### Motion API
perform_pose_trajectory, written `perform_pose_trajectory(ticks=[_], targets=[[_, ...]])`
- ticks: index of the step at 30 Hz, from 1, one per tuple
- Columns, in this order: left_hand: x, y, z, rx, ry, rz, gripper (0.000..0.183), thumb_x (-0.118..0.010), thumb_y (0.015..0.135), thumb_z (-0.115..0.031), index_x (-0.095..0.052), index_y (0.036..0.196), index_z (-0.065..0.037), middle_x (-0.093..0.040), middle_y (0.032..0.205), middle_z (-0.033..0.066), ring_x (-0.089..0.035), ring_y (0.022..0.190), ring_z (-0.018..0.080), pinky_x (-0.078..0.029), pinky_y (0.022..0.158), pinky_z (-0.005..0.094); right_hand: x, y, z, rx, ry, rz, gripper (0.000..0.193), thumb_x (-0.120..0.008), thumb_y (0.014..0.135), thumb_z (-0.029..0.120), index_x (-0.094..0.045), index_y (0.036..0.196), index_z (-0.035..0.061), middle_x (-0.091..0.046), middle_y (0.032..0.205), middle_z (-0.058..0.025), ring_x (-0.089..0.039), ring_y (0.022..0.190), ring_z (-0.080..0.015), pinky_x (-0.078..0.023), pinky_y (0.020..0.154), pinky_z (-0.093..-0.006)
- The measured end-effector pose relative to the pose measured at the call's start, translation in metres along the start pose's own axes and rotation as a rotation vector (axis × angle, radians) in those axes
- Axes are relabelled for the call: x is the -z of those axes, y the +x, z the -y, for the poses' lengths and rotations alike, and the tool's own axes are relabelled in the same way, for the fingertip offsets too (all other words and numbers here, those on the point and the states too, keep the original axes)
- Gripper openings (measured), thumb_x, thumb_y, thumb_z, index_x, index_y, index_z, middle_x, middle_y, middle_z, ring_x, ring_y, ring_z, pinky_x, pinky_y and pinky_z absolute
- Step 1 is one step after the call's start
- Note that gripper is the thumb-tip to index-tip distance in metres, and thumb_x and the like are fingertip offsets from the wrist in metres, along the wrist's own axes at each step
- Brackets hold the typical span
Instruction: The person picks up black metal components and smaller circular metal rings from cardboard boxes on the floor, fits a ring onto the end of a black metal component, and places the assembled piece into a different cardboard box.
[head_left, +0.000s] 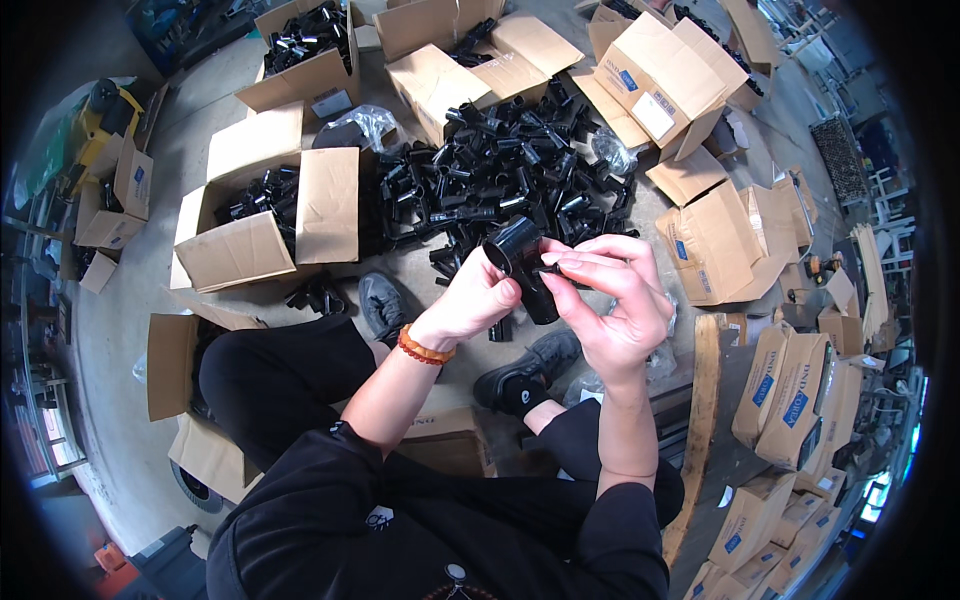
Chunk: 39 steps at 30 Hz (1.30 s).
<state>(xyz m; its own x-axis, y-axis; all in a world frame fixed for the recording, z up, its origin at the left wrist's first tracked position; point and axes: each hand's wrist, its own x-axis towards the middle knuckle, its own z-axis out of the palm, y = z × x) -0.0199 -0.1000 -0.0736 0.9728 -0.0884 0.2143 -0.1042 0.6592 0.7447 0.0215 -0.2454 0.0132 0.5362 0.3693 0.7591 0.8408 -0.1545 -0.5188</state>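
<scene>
My left hand (468, 302) is closed round a glossy black tubular fitting (513, 244), held up in front of me with its open round end toward the upper left. The fitting looks like a short pipe with a branch. My right hand (622, 302) is at the fitting's right side, thumb and fingertips pinched on a small dark piece (546, 269) against it. Fingers partly hide that piece, and I cannot tell whether it is fixed to the fitting. Beyond my hands, a large heap of similar black fittings (500, 175) lies on the floor.
Open cardboard boxes stand round the heap, one holding black fittings at the left (240, 255) and another at the back left (300, 85). A box (715, 250) lies to the right. Closed cartons (780, 390) are stacked beside a wooden beam (703, 420). Clear plastic bags (372, 125) lie about.
</scene>
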Motion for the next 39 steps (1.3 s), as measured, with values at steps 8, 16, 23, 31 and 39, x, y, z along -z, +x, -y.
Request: perform_pose_trajectory(ticks=[8, 16, 23, 31, 39], targets=[[-0.001, -0.002, -0.001, 0.010, -0.069, -0.047, 0.080, -0.073, 0.077, -0.057, -0.053, 0.127, 0.002, -0.064, 0.114, 0.0084, -0.058, 0.089, 0.0066, -0.045, 0.071, 0.0211, -0.001, 0.001, -0.005, 0.114, -0.126, 0.111, 0.024, -0.081, 0.065, 0.007, -0.072, 0.087, 0.0078, -0.070, 0.097, -0.0031, -0.062, 0.094, -0.0238, -0.051, 0.081, -0.0329], [0.003, -0.002, 0.001, -0.029, -0.035, -0.170, 0.072, -0.060, 0.087, -0.054, -0.047, 0.131, 0.002, -0.058, 0.127, 0.0157, -0.056, 0.117, 0.0231, -0.045, 0.101, 0.0375, 0.005, 0.006, 0.001, 0.065, -0.232, 0.206, 0.032, -0.077, 0.068, 0.021, -0.073, 0.097, 0.0075, -0.062, 0.116, -0.0089, -0.053, 0.112, -0.0292, -0.046, 0.094, -0.0386], [-0.011, 0.012, 0.008, -0.099, -0.089, -0.333, 0.052, -0.041, 0.102, -0.042, -0.048, 0.132, -0.001, -0.051, 0.137, 0.0114, -0.048, 0.126, 0.0215, -0.037, 0.108, 0.0366, -0.020, -0.018, -0.022, -0.125, -0.156, 0.184, 0.049, -0.073, 0.073, 0.013, -0.061, 0.121, 0.0076, -0.054, 0.124, -0.0097, -0.054, 0.109, -0.0289, -0.050, 0.091, -0.0387], [-0.030, 0.013, 0.003, -0.177, 0.004, -0.288, 0.044, -0.037, 0.105, -0.033, -0.048, 0.131, 0.000, -0.045, 0.143, 0.0163, -0.048, 0.127, 0.0218, -0.035, 0.109, 0.0369, -0.012, -0.021, -0.032, -0.440, 0.355, 0.147, 0.039, -0.071, 0.082, 0.003, -0.061, 0.120, 0.0040, -0.061, 0.109, -0.0076, -0.064, 0.097, -0.0156, -0.057, 0.071, -0.0278], [-0.006, 0.002, 0.010, -0.259, 0.214, -0.318, 0.024, -0.050, 0.101, -0.023, -0.059, 0.111, -0.002, -0.064, 0.110, 0.0069, -0.060, 0.100, 0.0129, -0.047, 0.089, 0.0302, 0.003, -0.009, -0.032, -0.753, 0.957, 0.221, 0.041, -0.063, 0.091, 0.007, -0.051, 0.128, -0.0064, -0.063, 0.116, -0.0116, -0.064, 0.092, -0.0118, -0.056, 0.072, -0.0254]])
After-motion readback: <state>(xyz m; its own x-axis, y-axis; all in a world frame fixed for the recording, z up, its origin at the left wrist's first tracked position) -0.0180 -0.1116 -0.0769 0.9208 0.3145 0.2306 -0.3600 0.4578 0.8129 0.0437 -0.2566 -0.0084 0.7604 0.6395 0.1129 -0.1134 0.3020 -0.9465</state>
